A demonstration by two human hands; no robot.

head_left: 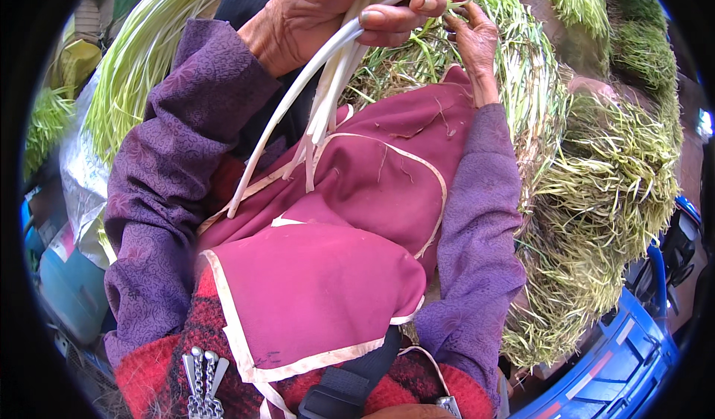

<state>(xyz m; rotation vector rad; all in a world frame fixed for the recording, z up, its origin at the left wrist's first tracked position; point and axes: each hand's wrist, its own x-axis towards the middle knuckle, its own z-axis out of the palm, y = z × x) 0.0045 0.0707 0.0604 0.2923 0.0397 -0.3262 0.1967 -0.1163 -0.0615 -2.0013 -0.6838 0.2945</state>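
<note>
At the top centre, my left hand [335, 17] is closed around several long, white-stemmed green stalks [328, 84]. Their pale ends hang down over my magenta apron [328, 292], which has cream trim. My right hand [477, 43] is just to the right, its fingers bent close to the left fingertips. Whatever the right fingers pinch is too small to make out. Under and behind both hands lies a heap of loose green and white stalks [521, 69]. Thin bits of root or dry leaf stick to the apron.
Long pale-green stalks [156, 54] are piled at the upper left, beside a clear plastic sheet [83, 173]. Yellowish-green bundles [611, 158] are stacked on the right. A blue plastic crate [611, 367] stands at the lower right, and a teal container [71, 285] at the left.
</note>
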